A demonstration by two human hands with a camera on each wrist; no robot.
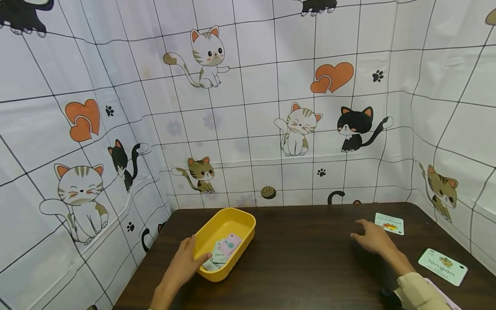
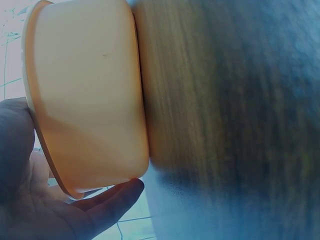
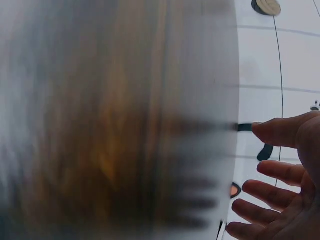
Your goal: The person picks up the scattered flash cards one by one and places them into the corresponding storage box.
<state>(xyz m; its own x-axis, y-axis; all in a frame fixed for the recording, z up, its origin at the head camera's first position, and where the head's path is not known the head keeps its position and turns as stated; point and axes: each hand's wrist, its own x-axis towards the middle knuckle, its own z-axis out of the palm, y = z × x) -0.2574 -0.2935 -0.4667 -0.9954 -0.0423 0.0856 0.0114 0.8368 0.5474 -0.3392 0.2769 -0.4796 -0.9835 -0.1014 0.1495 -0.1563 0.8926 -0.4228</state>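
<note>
A yellow plastic bin (image 1: 209, 224) stands on the left side of the dark table, with several word cards (image 1: 228, 247) lying in its near end. My left hand (image 1: 181, 265) grips the bin's left side, and the left wrist view shows the thumb and fingers around the bin wall (image 2: 90, 85). Over the right part of the table hovers my right hand (image 1: 373, 240), fingers apart and nothing held. Just beyond it lies a card with a fruit picture (image 1: 389, 224). The right wrist view shows the spread fingers (image 3: 270, 192) above the tabletop.
A green "longan" card (image 1: 442, 267) lies near the table's right edge. A pink card (image 1: 443, 295) is partly hidden behind the right sleeve (image 1: 420, 292). A cat-patterned white curtain (image 1: 255, 107) surrounds the back and sides of the table (image 1: 302, 258).
</note>
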